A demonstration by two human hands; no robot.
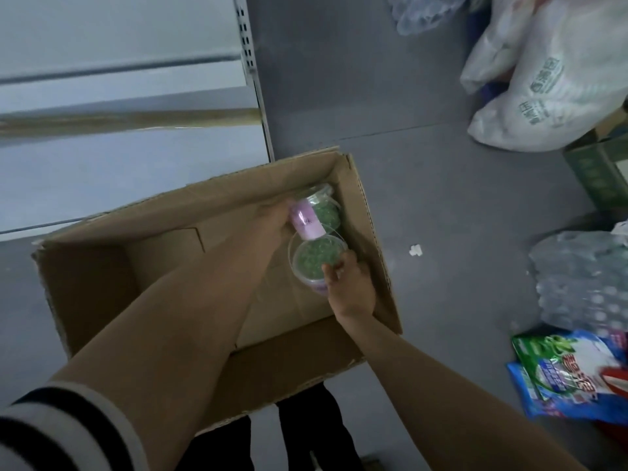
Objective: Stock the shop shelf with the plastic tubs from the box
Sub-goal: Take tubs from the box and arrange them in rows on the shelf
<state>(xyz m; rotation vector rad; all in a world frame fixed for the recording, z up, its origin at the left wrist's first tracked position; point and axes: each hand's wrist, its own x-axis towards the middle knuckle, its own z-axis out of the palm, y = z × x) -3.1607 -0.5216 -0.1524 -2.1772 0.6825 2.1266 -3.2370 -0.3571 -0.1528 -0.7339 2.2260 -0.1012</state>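
**Step in Hand: Lifting Tubs Out of the Box**

The shop shelf [129, 164] stands at the left, its white boards bare in the part that shows. The cardboard box [112, 277] sits on the grey floor [390, 96] just beside the shelf, flaps open.

Both hands reach into the far right corner of the box. The left hand [272, 215] grips a plastic tub [307, 222] lying tilted, its pink label facing up. A further tub [324, 207] with green contents lies against it, in the corner. The right hand [350, 283] holds the nearer tub [317, 261] by its rim and side, fingers curled round it; green contents show through its clear lid.

Judgement: the retrieval step is under way and placement has not begun. The rest of the box floor appears bare, so few tubs remain.

The next move calls for raising both tubs clear of the box walls, turning left, and setting each upright on a shelf board.

At the right lie white plastic bags [550, 79], a pack of water bottles [577, 283] and coloured packets [571, 375].
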